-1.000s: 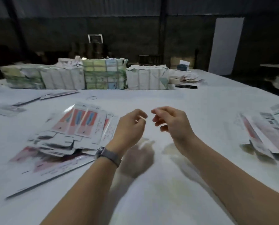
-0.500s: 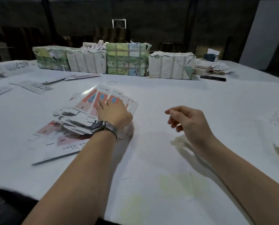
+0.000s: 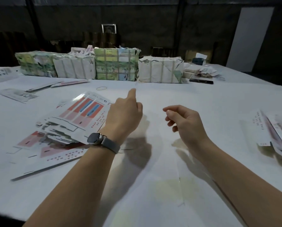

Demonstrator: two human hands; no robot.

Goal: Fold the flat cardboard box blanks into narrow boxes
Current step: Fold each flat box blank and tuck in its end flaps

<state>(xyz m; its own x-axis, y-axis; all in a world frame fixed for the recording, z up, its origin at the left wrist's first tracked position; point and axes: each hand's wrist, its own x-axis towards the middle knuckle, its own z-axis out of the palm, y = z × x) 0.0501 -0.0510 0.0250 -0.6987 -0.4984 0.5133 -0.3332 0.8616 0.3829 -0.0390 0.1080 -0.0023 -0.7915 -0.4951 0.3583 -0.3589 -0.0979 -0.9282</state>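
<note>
Your left hand [image 3: 124,112] hovers above the desk [image 3: 161,185], just right of the loose pile of flat box blanks [image 3: 68,128]. Its forefinger points away from you and the other fingers are curled in; whether they pinch anything you cannot tell from here, though a faint pale strip seems to run up past the fingertip. Your right hand [image 3: 184,122] hangs beside it, well clear of any cardboard, fingers loosely curled and slightly apart, holding nothing.

The pile on your left is fanned and overlapping, so the blanks cannot be counted exactly; the top one shows three red-orange panels with blue strips. The small red print along their edges is too blurred to read. A second, smaller heap of blanks [image 3: 274,133] lies at the right edge of the desk, and a few more flat sheets [image 3: 17,94] sit far left.

Along the back of the desk stand four wrapped bundles [image 3: 117,66] in a row: two green-patterned, two in white paper with tape bands. No label on them is legible. One rubber band [image 3: 101,88] lies in front of them, and one dark flat object [image 3: 201,81] sits beside a small heap of scraps at the right end. You wear one watch [image 3: 96,138] on the left wrist.
</note>
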